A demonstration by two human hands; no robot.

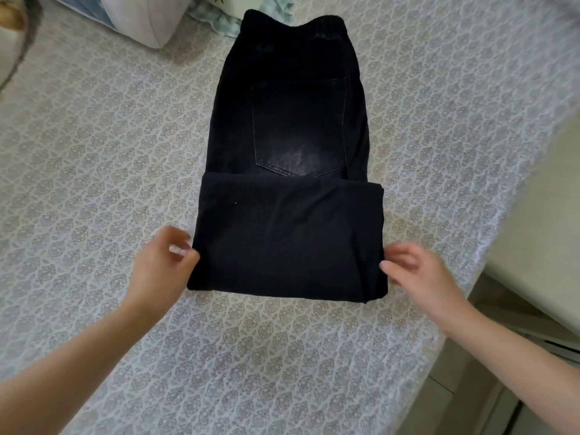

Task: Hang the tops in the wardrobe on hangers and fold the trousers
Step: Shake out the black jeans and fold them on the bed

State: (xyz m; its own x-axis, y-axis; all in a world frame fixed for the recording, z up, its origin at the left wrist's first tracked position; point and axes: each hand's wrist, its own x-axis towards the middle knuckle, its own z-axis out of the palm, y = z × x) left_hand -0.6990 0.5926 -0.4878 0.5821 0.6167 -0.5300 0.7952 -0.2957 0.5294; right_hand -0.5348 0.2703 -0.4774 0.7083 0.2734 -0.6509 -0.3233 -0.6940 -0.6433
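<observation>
Black trousers (292, 158) lie flat on the patterned bedspread (103, 146), waistband at the far end and back pocket facing up. The leg part is folded over the near half into a thick rectangle. My left hand (163, 262) is at the left edge of that fold, its fingers loosely curled and its thumb touching the cloth. My right hand (417, 271) is at the fold's right edge with relaxed, spread fingers whose tips reach the fabric. Neither hand plainly grips the cloth.
A pale pillow (141, 17) and a light green patterned cloth (219, 17) lie at the far end of the bed. The bed's edge runs down the right side, beside a cream-coloured piece of furniture (539, 230).
</observation>
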